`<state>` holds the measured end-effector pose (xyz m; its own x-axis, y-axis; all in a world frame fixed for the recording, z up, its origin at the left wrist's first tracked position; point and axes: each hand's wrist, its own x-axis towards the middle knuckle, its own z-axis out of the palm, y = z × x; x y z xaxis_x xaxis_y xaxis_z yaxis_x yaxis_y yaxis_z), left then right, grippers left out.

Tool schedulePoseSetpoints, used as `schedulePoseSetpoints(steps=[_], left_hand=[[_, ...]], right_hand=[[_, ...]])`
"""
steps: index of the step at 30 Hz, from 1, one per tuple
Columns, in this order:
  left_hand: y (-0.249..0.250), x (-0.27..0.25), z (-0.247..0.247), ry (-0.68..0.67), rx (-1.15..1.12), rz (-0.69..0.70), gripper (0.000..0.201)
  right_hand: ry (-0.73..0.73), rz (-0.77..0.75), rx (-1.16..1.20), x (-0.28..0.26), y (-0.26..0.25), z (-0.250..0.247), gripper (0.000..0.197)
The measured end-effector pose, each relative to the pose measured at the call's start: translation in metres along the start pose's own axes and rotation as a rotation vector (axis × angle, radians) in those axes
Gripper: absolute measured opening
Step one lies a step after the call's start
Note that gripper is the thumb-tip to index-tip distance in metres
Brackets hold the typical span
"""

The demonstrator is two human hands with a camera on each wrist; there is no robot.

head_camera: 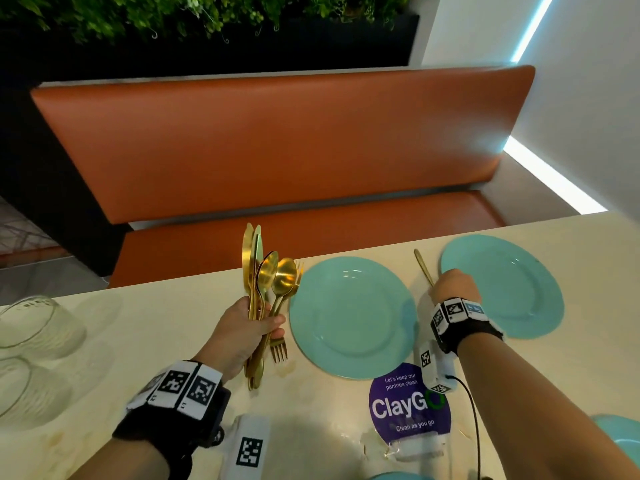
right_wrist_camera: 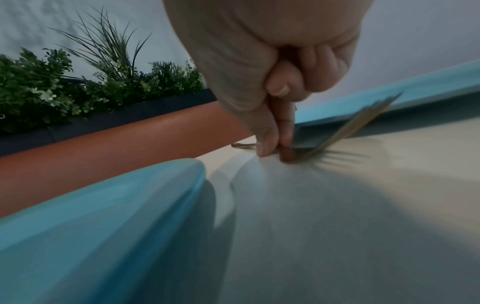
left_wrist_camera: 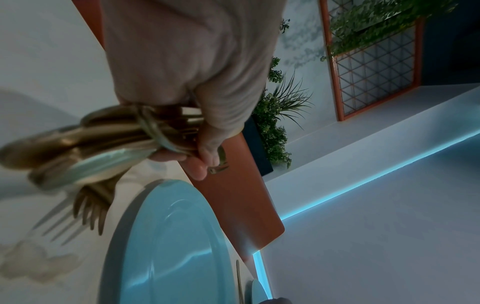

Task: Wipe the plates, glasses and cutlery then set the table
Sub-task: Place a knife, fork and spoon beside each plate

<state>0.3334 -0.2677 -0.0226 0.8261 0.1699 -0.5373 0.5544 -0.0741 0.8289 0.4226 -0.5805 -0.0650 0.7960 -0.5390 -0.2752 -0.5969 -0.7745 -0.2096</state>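
Observation:
My left hand (head_camera: 263,323) grips a bundle of gold cutlery (head_camera: 266,282), knives, spoons and forks, held upright above the table left of the near teal plate (head_camera: 353,317). In the left wrist view the fingers (left_wrist_camera: 205,156) wrap the cutlery handles (left_wrist_camera: 103,144) above that plate (left_wrist_camera: 168,246). My right hand (head_camera: 448,285) pinches a single gold fork (head_camera: 423,266) in the gap between the near plate and the far teal plate (head_camera: 502,285). Its thumb and forefinger (right_wrist_camera: 270,142) press the fork (right_wrist_camera: 358,123) to the table, tines tilted up toward the wrist.
Two upturned clear glasses (head_camera: 38,323) stand at the table's left. A purple ClayGo sticker (head_camera: 408,407) lies near the front. More teal plates (head_camera: 623,441) show at the right and bottom edges. An orange bench (head_camera: 277,143) runs behind the cream table (head_camera: 156,341).

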Motion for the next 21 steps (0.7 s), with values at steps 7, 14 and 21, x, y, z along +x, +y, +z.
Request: schedulePoseSetpoints(steps=[7, 14, 21], left_hand=[[-0.002, 0.003, -0.006, 0.035, -0.036, 0.001, 0.014], [0.000, 0.006, -0.024, 0.147, -0.133, 0.008, 0.017], [-0.004, 0.005, -0.056, 0.181, -0.118, 0.049, 0.018]], right_hand=[[0.028, -0.036, -0.034, -0.016, -0.014, -0.006, 0.020], [-0.147, -0.514, -0.051, -0.096, -0.108, 0.022, 0.026], [-0.318, -0.550, -0.079, -0.167, -0.177, 0.073, 0.025]])
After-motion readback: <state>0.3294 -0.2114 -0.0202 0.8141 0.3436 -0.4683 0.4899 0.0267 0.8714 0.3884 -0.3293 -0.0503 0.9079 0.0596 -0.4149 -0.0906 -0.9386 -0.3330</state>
